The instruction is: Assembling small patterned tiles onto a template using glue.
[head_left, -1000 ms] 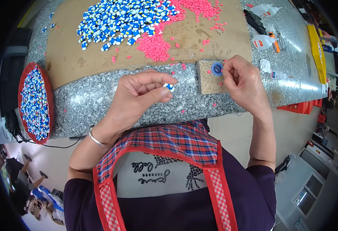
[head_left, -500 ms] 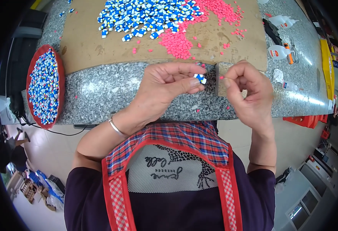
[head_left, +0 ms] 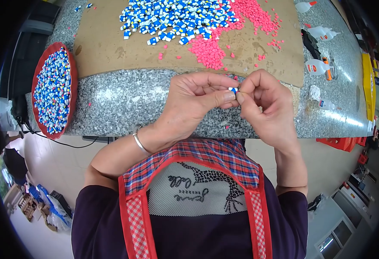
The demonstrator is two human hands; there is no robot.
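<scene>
My left hand (head_left: 194, 101) and right hand (head_left: 265, 101) meet fingertip to fingertip, pinching a small blue-and-white bead (head_left: 233, 90) between them (mostly hidden).

Small white glue bottles (head_left: 315, 65) with red labels (one orange-capped) on granite table's right side; another (head_left: 305, 6) at top edge; yellow flat pack (head_left: 367, 86) far right.

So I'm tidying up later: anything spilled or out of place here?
A few pink beads lie scattered off the pink pile across the cardboard, and some have strayed onto the granite counter. Nothing looks damaged.
</scene>
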